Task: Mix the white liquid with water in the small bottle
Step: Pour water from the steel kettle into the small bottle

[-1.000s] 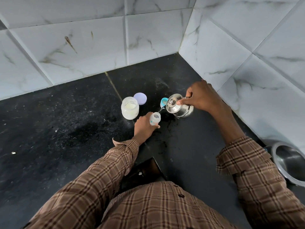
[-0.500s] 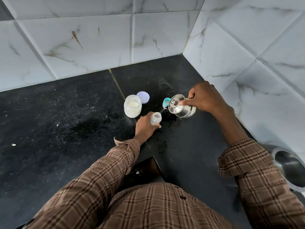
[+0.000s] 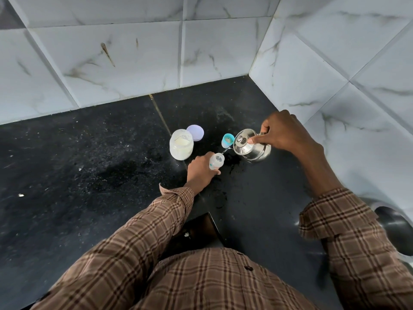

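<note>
My left hand (image 3: 202,168) grips the small clear bottle (image 3: 216,161), which stands uncapped on the black counter (image 3: 89,175). My right hand (image 3: 283,133) holds a small steel kettle (image 3: 250,146) by its handle, thumb on the lid, tilted left. A thin stream of water runs from its spout into the bottle's mouth. Left of the bottle stands an open jar of white liquid (image 3: 181,147). The bottle's teal cap (image 3: 228,139) lies just behind the spout.
A pale purple lid (image 3: 196,132) lies behind the jar. White marble-tiled walls (image 3: 223,52) close the corner at the back and right. A steel sink bowl (image 3: 395,229) sits at the right edge. Water spots dot the counter near the bottle.
Both hands have kept their hold and the pour continues. Only the camera has shifted slightly.
</note>
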